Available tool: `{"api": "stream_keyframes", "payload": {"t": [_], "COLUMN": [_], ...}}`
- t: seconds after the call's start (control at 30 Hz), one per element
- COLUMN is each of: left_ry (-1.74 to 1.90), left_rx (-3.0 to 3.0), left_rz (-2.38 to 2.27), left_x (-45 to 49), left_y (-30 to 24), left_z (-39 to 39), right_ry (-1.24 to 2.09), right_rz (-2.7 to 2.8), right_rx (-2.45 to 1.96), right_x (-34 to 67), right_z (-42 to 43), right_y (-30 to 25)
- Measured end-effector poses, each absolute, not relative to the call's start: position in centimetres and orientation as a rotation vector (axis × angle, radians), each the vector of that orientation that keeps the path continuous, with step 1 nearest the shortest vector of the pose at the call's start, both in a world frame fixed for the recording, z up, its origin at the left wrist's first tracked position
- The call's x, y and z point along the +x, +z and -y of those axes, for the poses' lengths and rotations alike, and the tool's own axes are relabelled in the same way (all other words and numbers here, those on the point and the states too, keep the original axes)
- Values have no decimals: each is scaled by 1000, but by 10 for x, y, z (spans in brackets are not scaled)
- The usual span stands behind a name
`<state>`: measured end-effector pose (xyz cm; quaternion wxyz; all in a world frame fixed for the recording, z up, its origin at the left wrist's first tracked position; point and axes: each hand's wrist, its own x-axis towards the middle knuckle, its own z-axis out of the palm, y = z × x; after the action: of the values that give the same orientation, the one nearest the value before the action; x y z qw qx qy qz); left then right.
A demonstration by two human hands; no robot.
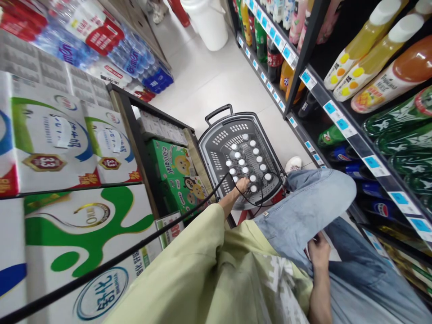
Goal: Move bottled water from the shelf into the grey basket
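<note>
A dark grey shopping basket [216, 135] on the floor holds several upright bottles with white caps [253, 143]. My left hand [241, 185] reaches down into its near side, with the fingers closed at the white cap of one bottle. The bottle's body is hidden below the hand. Beside my bent knee in blue jeans [313, 193], my right hand [319, 253] is curled round a thin, flat thing, pale with a dark reddish edge. Most of that thing is covered by the fingers and the jeans, so its kind does not show.
Drink shelves [337, 121] with bottles and price tags run along the right. Stacked milk cartons [54, 135] and green boxes [172, 157] line the left, with packed water bottles [101, 36] beyond. A white bucket [209, 22] stands farther up the aisle. A black cable [111, 261] crosses the view.
</note>
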<state>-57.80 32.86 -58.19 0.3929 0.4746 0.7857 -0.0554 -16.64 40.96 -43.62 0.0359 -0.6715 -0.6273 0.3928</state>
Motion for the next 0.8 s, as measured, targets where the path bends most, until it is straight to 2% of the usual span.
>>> {"api": "stream_keyframes", "payload": {"t": [0.2,0.8], "left_ry": [-243,-208], "left_rx": [1180,1121], "left_rz": [-1916,-1940], "left_x": [-571,-567], "left_y": [-580,-575], "left_z": [-324,-313], "right_ry": [1216,1245], "right_rz": [1919,1895], "right_rx": [-2085,-2112], "right_x": [-168,-171], "right_z": [-410,-411], "right_y": [-434,-430]}}
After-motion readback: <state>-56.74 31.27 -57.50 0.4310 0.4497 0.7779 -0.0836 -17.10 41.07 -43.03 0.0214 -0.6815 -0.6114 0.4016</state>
